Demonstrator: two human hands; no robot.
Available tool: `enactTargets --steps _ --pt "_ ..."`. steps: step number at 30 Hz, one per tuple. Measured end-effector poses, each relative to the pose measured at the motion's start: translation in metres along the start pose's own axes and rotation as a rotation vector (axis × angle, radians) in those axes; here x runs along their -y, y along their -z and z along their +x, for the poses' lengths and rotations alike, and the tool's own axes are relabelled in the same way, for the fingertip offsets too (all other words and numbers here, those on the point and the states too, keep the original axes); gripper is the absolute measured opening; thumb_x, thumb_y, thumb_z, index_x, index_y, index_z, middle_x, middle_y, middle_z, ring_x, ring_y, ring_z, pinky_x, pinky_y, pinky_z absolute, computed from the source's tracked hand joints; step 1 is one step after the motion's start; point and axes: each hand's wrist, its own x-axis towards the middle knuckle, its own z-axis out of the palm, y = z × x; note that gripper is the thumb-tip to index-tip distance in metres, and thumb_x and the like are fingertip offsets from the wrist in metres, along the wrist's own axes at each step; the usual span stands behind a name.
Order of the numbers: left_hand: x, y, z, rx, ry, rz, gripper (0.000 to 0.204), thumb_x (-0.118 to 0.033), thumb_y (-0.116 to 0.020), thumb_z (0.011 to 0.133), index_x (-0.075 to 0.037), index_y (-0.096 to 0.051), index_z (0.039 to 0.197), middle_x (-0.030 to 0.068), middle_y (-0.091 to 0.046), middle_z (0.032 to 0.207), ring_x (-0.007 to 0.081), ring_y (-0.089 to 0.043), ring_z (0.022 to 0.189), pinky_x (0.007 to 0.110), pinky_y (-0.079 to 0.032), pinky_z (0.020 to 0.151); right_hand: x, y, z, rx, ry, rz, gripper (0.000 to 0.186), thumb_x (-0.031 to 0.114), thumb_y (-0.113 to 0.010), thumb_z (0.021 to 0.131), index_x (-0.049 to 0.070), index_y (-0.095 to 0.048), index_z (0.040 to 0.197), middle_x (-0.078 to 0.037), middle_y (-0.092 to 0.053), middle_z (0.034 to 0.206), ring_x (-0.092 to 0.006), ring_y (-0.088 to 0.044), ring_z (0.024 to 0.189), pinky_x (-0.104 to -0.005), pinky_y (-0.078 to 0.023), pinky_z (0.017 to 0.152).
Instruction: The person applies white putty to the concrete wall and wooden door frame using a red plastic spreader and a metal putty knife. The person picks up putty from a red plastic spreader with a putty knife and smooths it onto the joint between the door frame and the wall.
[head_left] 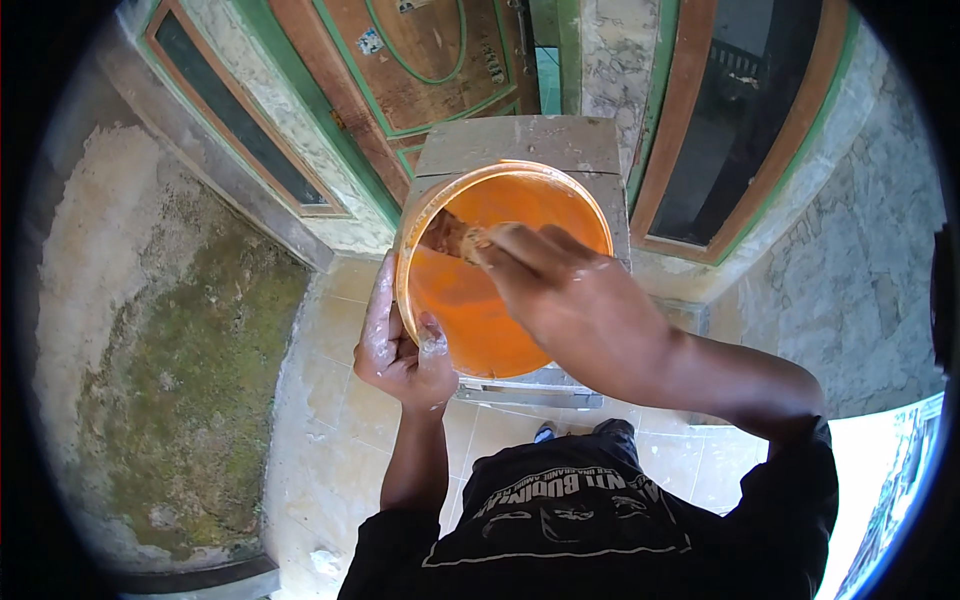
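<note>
An orange bucket stands on a worn wooden stool, its wide mouth facing me. White smears mark its rim and inner wall. My left hand grips the left side of the bucket, with the thumb by the near rim and the fingers along the outer wall; whitish residue coats its fingers. Reaching over the mouth from the right, my right hand is closed on a brown, flat-looking piece against the upper left inner wall. The fingers partly cover that piece, and its exact kind cannot be made out.
The wooden stool stands before a brown door with green trim. Framed windows flank the doorway. Pale floor tiles lie around the stool, and a mossy patch runs along the left.
</note>
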Motion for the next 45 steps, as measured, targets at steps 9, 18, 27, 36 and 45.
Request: enactTargets --steps 9,18,27,36,45 --pt "-0.009 -0.001 -0.002 -0.062 -0.006 0.024 0.061 -0.027 -0.063 0.086 0.016 -0.041 0.124 0.0194 -0.066 0.091 0.0159 -0.064 0.08 0.025 -0.05 0.07 0.004 0.006 -0.022 0.188 -0.016 -0.041 0.044 0.004 -0.06 0.065 -0.004 -0.053 0.108 -0.01 -0.051 0.093 -0.0198 -0.057 0.078 -0.026 -0.053 0.059" --pt "-0.004 0.001 -0.022 -0.003 -0.188 0.223 0.051 -0.012 -0.057 0.075 0.016 -0.049 0.117 0.0209 -0.067 0.084 0.0187 -0.067 0.069 0.025 -0.053 0.061 -0.002 0.001 -0.023 0.111 -0.152 -0.16 0.034 0.009 -0.06 0.072 0.001 -0.055 0.105 -0.01 -0.053 0.08 -0.0195 -0.062 0.065 -0.0283 -0.051 0.05" --pt "-0.016 0.007 -0.021 -0.091 -0.191 0.131 0.053 -0.017 -0.061 0.085 0.017 -0.042 0.122 0.0248 -0.065 0.092 0.0211 -0.066 0.076 0.026 -0.053 0.067 0.014 0.006 -0.038 0.301 -0.196 0.04 0.04 0.009 -0.058 0.076 -0.001 -0.05 0.114 -0.014 -0.052 0.084 -0.0238 -0.064 0.066 -0.031 -0.053 0.051" --pt "-0.03 0.012 -0.028 -0.032 -0.203 0.141 0.054 -0.015 -0.061 0.085 0.018 -0.04 0.122 0.0277 -0.063 0.095 0.0229 -0.066 0.079 0.029 -0.053 0.071 0.041 -0.006 -0.054 0.06 -0.105 -0.096 0.051 0.002 -0.058 0.07 -0.004 -0.046 0.119 -0.017 -0.044 0.098 -0.0237 -0.064 0.071 -0.028 -0.055 0.061" --pt "-0.035 0.021 -0.035 -0.01 -0.195 0.136 0.053 -0.013 -0.06 0.085 0.017 -0.04 0.123 0.0287 -0.062 0.096 0.0258 -0.066 0.081 0.032 -0.054 0.074 0.046 0.002 -0.059 0.082 -0.038 -0.125 0.042 0.005 -0.061 0.066 -0.01 -0.052 0.103 -0.023 -0.052 0.103 -0.0178 -0.06 0.066 -0.0231 -0.053 0.052"
